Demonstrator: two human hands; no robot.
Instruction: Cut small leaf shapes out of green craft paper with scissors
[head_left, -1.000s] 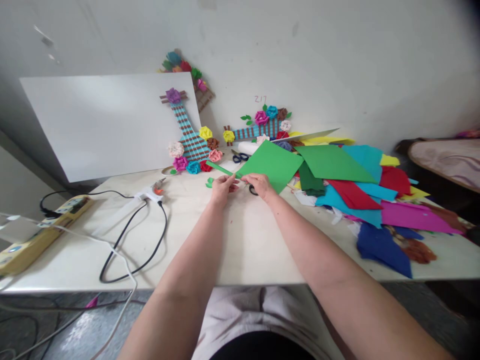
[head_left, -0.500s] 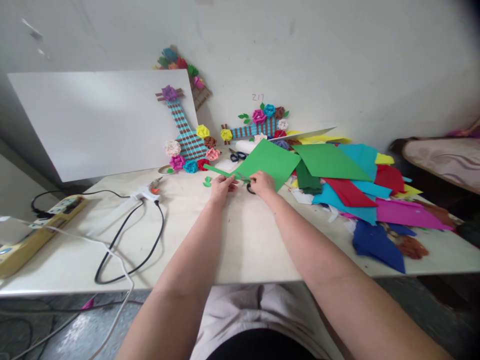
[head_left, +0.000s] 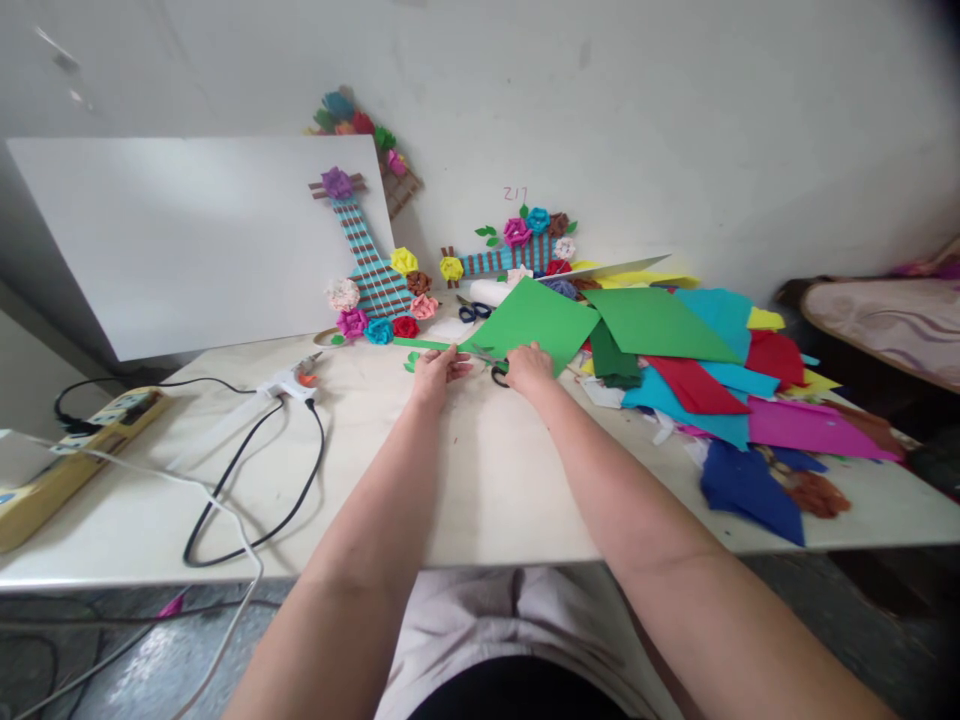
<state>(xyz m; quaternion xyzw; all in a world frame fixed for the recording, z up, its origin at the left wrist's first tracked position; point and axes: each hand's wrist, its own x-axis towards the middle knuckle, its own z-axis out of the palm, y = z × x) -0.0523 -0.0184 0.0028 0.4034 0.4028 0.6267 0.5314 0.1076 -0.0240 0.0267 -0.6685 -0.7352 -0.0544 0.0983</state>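
My right hand [head_left: 529,368] grips a pair of scissors [head_left: 499,376] with dark handles, the blades pointing left toward a narrow green paper strip [head_left: 421,343]. Pinched in my left hand [head_left: 442,372] is that strip, which sticks out to the left past the fingers. Just behind both hands lies a large green paper sheet [head_left: 529,315]. Small green leaf cut-outs [head_left: 412,362] rest on the table to the left of my left hand.
Stacked coloured paper [head_left: 686,385] covers the table's right side. A second pair of scissors [head_left: 473,311] and flower-decorated guitar shapes [head_left: 375,270] are at the back. On the left are a glue gun [head_left: 289,385], its black cord and a power strip [head_left: 112,440].
My left hand has shifted slightly left with the green strip, whose free end now reaches further left and lies lower. The scissors remain in my right hand, almost in the same place.
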